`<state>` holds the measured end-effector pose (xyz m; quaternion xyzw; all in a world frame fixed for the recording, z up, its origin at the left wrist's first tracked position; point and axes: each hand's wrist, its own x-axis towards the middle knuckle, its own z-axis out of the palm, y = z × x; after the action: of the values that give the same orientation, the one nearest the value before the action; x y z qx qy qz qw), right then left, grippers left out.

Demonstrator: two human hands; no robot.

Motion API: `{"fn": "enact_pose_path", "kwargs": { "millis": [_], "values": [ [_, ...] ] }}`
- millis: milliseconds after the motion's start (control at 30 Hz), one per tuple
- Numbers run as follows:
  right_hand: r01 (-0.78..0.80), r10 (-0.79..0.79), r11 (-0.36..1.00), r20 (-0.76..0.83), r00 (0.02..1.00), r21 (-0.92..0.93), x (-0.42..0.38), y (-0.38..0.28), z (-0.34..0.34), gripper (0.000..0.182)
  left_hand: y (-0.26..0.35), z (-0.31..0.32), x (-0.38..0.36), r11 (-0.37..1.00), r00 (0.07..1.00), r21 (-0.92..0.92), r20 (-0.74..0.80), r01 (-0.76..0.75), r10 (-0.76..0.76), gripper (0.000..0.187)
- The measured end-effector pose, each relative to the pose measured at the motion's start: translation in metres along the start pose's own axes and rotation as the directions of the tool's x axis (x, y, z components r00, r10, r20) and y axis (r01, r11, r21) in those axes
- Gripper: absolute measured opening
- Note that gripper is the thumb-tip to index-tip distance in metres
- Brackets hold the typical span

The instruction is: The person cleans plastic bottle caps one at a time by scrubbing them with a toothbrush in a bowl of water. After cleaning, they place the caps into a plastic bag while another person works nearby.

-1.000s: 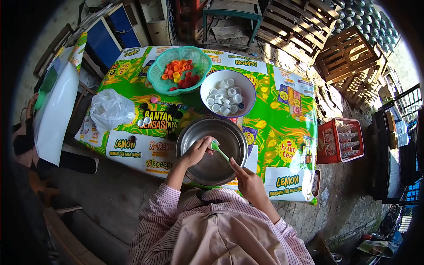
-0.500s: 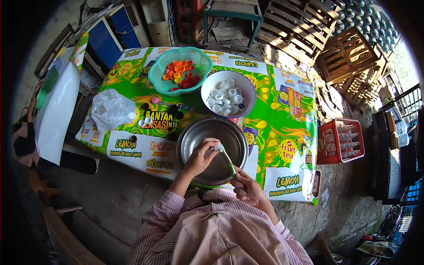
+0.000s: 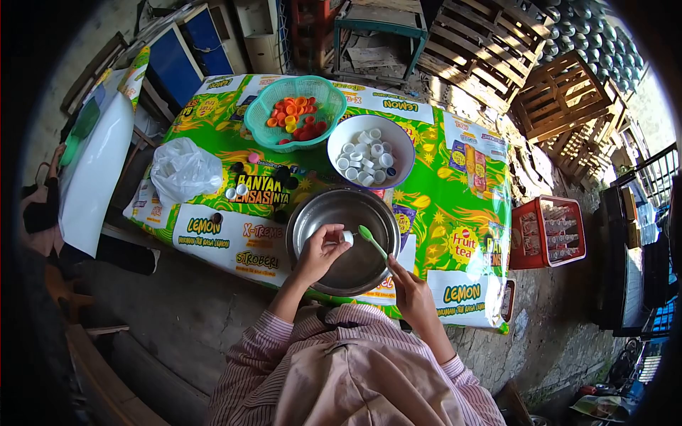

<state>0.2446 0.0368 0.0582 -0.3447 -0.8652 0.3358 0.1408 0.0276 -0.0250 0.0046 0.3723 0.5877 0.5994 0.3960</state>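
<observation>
Two hands work over the steel bowl [image 3: 346, 241] in the head view; the left hand [image 3: 320, 253] pinches a small white cap [image 3: 347, 237] above the bowl, and the right hand [image 3: 410, 292] grips a green toothbrush [image 3: 372, 241]; I think the bristles should enter the cap's hollow while the cap stays low over the bowl; half a second ago the brush stood steeper, touching the cap; now it lies flatter, just beside it.
</observation>
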Motion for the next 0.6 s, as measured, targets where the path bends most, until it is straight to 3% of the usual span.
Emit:
{"fn": "enact_pose_path", "kwargs": {
  "millis": [33, 100, 167, 300, 333, 433, 500, 533, 600],
  "values": [
    [0.078, -0.066, 0.992, -0.12, 0.991, 0.096, 0.0, 0.001, 0.0, 0.052, 0.001, 0.0, -0.001, 1.0, 1.0, -0.001, -0.005, 0.0, 0.0, 0.028],
    [0.098, -0.083, 0.988, -0.128, 0.988, 0.117, -0.004, -0.002, 0.005, 0.053, 0.003, 0.001, -0.001, 0.999, 0.997, 0.04, -0.067, -0.031, 0.034, 0.03],
    [0.087, -0.086, 0.995, -0.009, 0.996, 0.058, -0.007, -0.007, 0.011, 0.052, 0.007, 0.002, -0.002, 0.998, 0.999, 0.052, -0.04, -0.022, 0.024, 0.03],
    [0.014, -0.005, 0.995, -0.092, 0.996, 0.095, 0.004, -0.006, 0.022, 0.05, 0.004, 0.002, -0.006, 0.997, 0.998, 0.049, 0.002, 0.063, -0.063, 0.028],
    [0.071, -0.053, 0.989, -0.14, 0.989, 0.131, 0.005, -0.005, 0.024, 0.05, 0.001, 0.001, -0.007, 0.997, 0.998, 0.052, 0.001, 0.063, -0.063, 0.028],
    [0.088, -0.083, 0.992, -0.055, 0.995, 0.092, -0.002, -0.012, 0.02, 0.049, 0.002, 0.002, -0.008, 1.0, 1.0, -0.013, -0.006, 0.011, -0.011, 0.038],
    [0.048, -0.042, 0.995, -0.069, 0.997, 0.091, 0.002, -0.005, 0.021, 0.049, 0.01, 0.003, -0.011, 0.991, 0.997, 0.123, -0.041, -0.06, 0.065, 0.052],
    [0.012, -0.005, 0.996, -0.081, 0.997, 0.091, 0.002, -0.002, 0.022, 0.049, 0.003, 0.001, -0.011, 0.987, 0.996, 0.138, -0.001, -0.086, 0.087, 0.071],
    [0.023, -0.015, 0.995, -0.083, 0.996, 0.096, 0.001, -0.005, 0.02, 0.05, 0.003, 0.001, -0.011, 0.985, 0.995, 0.141, -0.015, -0.1, 0.103, 0.075]
  ]
}}
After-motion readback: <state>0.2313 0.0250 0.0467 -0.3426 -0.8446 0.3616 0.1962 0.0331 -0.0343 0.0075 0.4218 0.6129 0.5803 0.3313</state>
